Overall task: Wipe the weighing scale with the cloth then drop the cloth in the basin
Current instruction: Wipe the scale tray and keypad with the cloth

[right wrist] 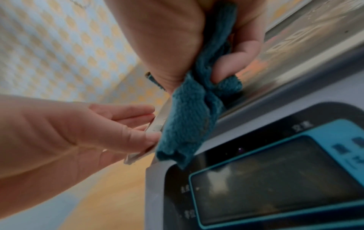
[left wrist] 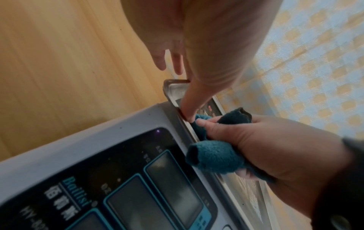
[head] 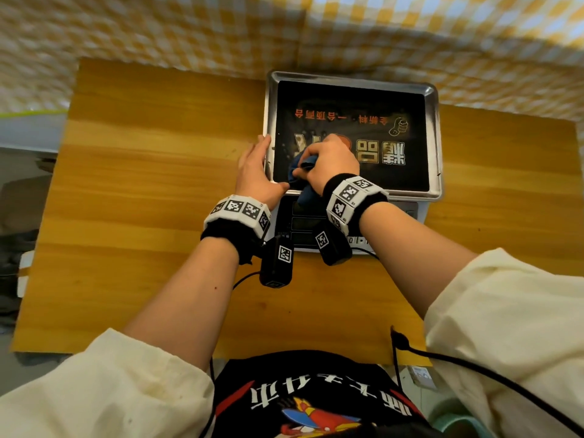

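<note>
The weighing scale (head: 433, 90) stands on the wooden table, a steel tray with a black printed sheet on top. Its grey display panel (left wrist: 138, 186) faces me. My right hand (head: 328, 162) grips a bunched dark teal cloth (head: 295, 162) and presses it on the tray's near left corner. A tail of the cloth (right wrist: 189, 116) hangs over the display (right wrist: 275, 179). My left hand (head: 252, 172) lies against the tray's left edge, fingers straight. Its thumb (left wrist: 189, 112) presses the near rim beside the cloth (left wrist: 214, 158).
The wooden table (head: 142, 184) stretches wide to the left of the scale and in front of it. A yellow checked cloth (head: 189, 26) hangs behind. A pale green rounded rim (head: 455, 418) shows low at the right, by my body.
</note>
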